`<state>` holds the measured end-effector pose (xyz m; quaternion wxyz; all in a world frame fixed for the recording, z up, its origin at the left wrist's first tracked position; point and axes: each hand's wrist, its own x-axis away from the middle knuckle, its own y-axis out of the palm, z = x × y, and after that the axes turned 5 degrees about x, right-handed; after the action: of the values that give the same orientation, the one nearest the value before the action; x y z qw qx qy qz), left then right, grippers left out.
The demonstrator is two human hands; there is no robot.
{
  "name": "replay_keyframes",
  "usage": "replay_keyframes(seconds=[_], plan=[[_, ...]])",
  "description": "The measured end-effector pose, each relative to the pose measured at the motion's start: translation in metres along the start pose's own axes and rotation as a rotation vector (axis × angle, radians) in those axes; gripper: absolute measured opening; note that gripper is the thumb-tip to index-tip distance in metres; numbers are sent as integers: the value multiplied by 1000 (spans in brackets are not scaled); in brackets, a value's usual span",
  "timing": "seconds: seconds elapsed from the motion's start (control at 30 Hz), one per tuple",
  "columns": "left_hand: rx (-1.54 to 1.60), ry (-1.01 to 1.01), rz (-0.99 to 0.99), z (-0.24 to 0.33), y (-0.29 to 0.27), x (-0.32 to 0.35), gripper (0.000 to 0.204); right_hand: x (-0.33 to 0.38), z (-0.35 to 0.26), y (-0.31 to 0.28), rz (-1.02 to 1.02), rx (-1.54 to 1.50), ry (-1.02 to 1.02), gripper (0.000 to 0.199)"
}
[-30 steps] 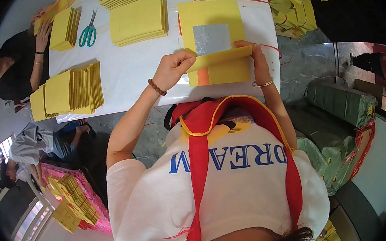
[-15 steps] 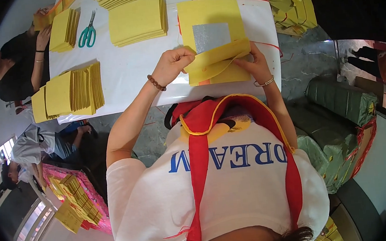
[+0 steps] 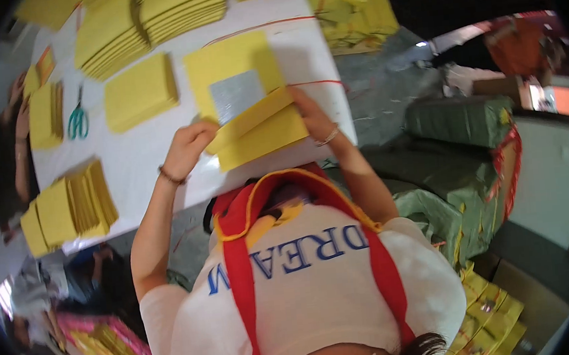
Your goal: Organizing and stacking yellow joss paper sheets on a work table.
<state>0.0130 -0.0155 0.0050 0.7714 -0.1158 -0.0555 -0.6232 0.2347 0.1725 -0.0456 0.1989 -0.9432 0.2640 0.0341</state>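
Note:
In front of me on the white table lies a stack of yellow paper sheets (image 3: 230, 57) with a silver square (image 3: 238, 95) on top. The top sheet's near part is folded up into a yellow band (image 3: 252, 121) that slants across the silver square's lower edge. At the band's left end, my left hand (image 3: 192, 147) is closed, thumb and fingers pinching the paper. My right hand (image 3: 314, 117) holds the band's right end, and its fingertips are partly hidden by the paper.
Teal-handled scissors (image 3: 77, 120) lie left of a yellow paper stack (image 3: 140, 92). Folded yellow bundles (image 3: 73, 203) stand at the table's near left corner. Another person's hands (image 3: 20, 109) are at the far left edge. Green wrapped bales (image 3: 459, 121) stand on the right; red string (image 3: 313, 83) crosses the table.
My view has turned, so the table sits tilted and further left. The loosely raised paper flap is now a flatter, narrower band. Both hands still hold its ends.

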Motion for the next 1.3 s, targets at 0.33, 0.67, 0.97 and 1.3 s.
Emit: replay_keyframes(seconds=[0.33, 0.67, 0.97, 1.3], plan=[[6, 272, -163, 22, -7, 6, 72, -1, 1, 3, 146, -90, 86, 30], [-875, 603, 214, -4, 15, -6, 28, -1, -5, 10, 142, 72, -77, 19], [-766, 692, 148, 13, 29, 5, 25, 16, -51, -28, -168, 370, -175, 22], [-355, 95, 328, 13, 26, -6, 22, -5, -50, 17, 354, -59, 204, 40]])
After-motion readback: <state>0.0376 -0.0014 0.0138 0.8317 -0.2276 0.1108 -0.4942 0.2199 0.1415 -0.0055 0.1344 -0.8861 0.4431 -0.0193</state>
